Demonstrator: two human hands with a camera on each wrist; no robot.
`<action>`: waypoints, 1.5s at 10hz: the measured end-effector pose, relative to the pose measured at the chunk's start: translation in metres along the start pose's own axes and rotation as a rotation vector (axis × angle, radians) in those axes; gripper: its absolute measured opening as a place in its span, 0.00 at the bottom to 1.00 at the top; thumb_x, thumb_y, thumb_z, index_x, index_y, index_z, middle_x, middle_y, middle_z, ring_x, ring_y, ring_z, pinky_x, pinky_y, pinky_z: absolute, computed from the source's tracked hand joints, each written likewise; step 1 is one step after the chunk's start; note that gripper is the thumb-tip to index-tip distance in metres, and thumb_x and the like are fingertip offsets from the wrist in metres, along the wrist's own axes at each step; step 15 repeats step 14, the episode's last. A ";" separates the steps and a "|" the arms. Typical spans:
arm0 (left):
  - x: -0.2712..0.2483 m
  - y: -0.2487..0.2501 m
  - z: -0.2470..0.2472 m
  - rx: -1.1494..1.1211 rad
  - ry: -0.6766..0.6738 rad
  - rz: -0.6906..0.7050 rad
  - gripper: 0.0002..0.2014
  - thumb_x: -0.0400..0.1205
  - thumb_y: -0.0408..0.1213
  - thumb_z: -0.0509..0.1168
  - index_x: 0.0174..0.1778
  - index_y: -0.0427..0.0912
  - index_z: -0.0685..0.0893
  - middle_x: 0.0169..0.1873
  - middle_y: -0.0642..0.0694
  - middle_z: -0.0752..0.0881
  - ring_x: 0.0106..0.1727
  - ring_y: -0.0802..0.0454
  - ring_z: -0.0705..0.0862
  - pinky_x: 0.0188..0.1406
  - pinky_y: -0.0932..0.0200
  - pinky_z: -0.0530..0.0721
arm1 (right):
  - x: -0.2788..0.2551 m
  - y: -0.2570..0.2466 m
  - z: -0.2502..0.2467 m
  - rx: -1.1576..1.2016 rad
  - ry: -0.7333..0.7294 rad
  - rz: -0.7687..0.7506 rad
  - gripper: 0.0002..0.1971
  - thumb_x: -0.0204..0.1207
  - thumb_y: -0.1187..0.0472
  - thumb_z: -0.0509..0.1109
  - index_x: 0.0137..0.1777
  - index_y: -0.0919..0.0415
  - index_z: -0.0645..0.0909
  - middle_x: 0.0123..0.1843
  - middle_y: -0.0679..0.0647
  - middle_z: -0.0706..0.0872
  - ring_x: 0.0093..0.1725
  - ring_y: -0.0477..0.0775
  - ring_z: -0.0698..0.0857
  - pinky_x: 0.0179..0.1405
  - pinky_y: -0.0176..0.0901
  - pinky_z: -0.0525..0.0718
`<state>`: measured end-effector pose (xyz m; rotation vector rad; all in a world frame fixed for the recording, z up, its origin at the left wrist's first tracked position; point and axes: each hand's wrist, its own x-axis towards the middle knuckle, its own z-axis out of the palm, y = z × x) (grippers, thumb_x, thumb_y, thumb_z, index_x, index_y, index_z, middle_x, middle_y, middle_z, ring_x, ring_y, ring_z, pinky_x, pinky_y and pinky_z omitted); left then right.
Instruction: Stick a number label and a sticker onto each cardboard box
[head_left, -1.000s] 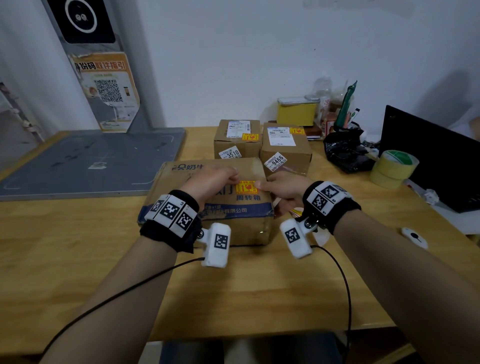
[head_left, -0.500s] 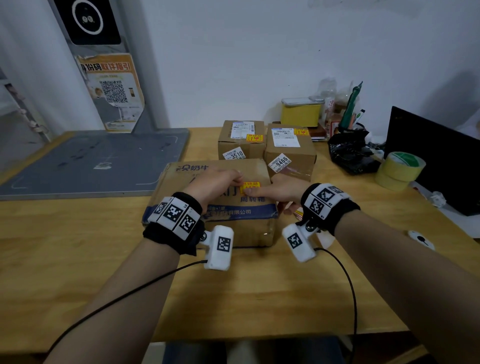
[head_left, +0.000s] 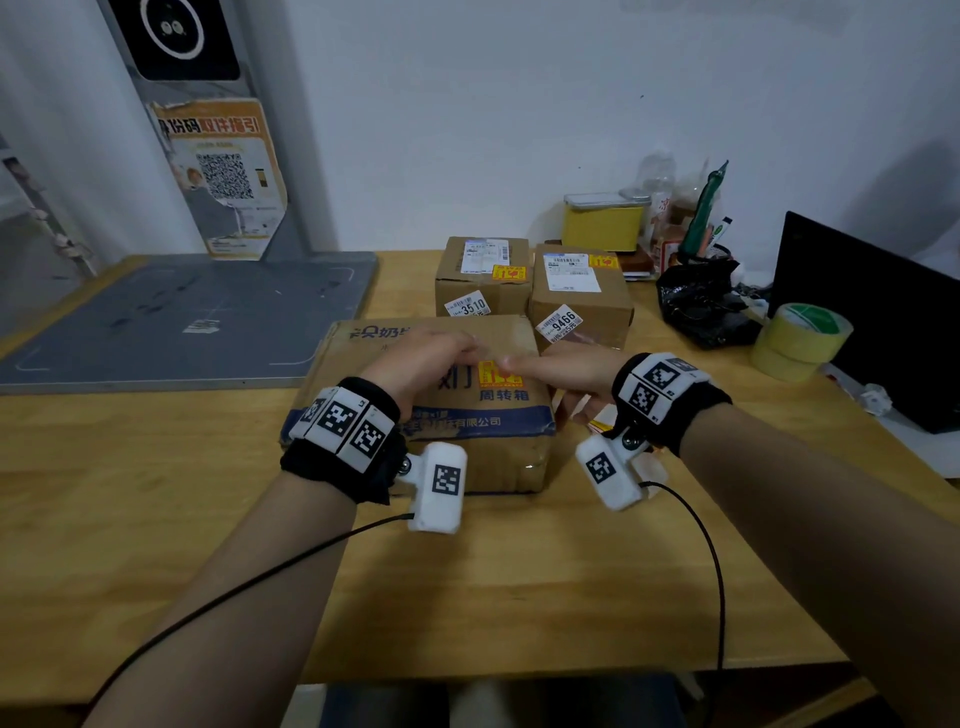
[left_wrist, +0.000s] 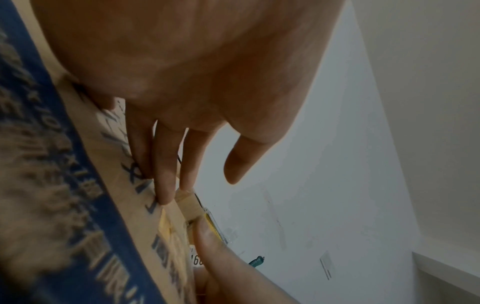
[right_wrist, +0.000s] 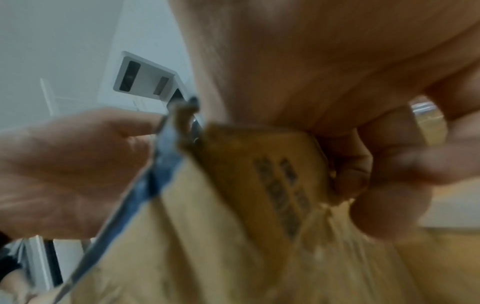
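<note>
Head view: I see a large flat brown cardboard box with blue printed band (head_left: 436, 400) lying on the wooden counter (head_left: 467, 587), near its middle. My left hand (head_left: 415, 358) rests on the box top, fingers laid down on the cardboard. My right hand (head_left: 563, 369) comes in from the box's right edge, index finger stretched out straight, its tip on the yellow-and-red rectangular sticker (head_left: 500, 375) that lies on the box top, toward its right side. Behind stand two smaller brown cardboard boxes: the left one (head_left: 483, 278) bears a white number label reading 3510 (head_left: 468, 306), the right one (head_left: 579, 296) a white number label reading 9466 (head_left: 560, 324). Both carry yellow stickers on top. A yellow tape roll (head_left: 800, 340) sits at far right.

Left wrist view: left hand (left_wrist: 182, 86), fingers (left_wrist: 165, 174) straight, tips pressing the printed box top (left_wrist: 85, 205). It holds nothing. Another fingertip meets them from below.

Right wrist view: blurred. Right hand (right_wrist: 324, 61) above the box corner (right_wrist: 233, 216); lower fingers (right_wrist: 389, 185) curl beside the box edge. I cannot tell whether they hold anything.
</note>
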<state>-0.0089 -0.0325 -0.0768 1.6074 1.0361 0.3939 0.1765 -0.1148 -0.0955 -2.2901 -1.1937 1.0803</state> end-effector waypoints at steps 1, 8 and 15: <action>0.000 0.007 0.001 -0.034 0.001 -0.035 0.17 0.83 0.48 0.66 0.64 0.45 0.86 0.52 0.48 0.93 0.62 0.48 0.85 0.68 0.46 0.79 | -0.011 -0.013 0.004 -0.082 -0.057 -0.007 0.46 0.67 0.17 0.63 0.76 0.50 0.76 0.66 0.56 0.86 0.40 0.57 0.93 0.32 0.42 0.89; 0.001 0.008 0.007 0.039 0.042 -0.082 0.21 0.71 0.54 0.72 0.57 0.48 0.84 0.52 0.41 0.91 0.54 0.42 0.89 0.61 0.42 0.85 | 0.000 -0.012 0.005 0.001 0.162 0.011 0.27 0.87 0.36 0.58 0.61 0.63 0.77 0.42 0.55 0.86 0.33 0.51 0.87 0.09 0.26 0.71; -0.023 0.027 -0.010 0.222 0.013 0.162 0.14 0.84 0.46 0.67 0.60 0.43 0.87 0.56 0.46 0.90 0.62 0.46 0.84 0.58 0.48 0.83 | -0.050 -0.042 -0.015 -0.086 0.299 -0.077 0.11 0.85 0.57 0.67 0.47 0.65 0.83 0.41 0.60 0.90 0.19 0.51 0.82 0.11 0.30 0.74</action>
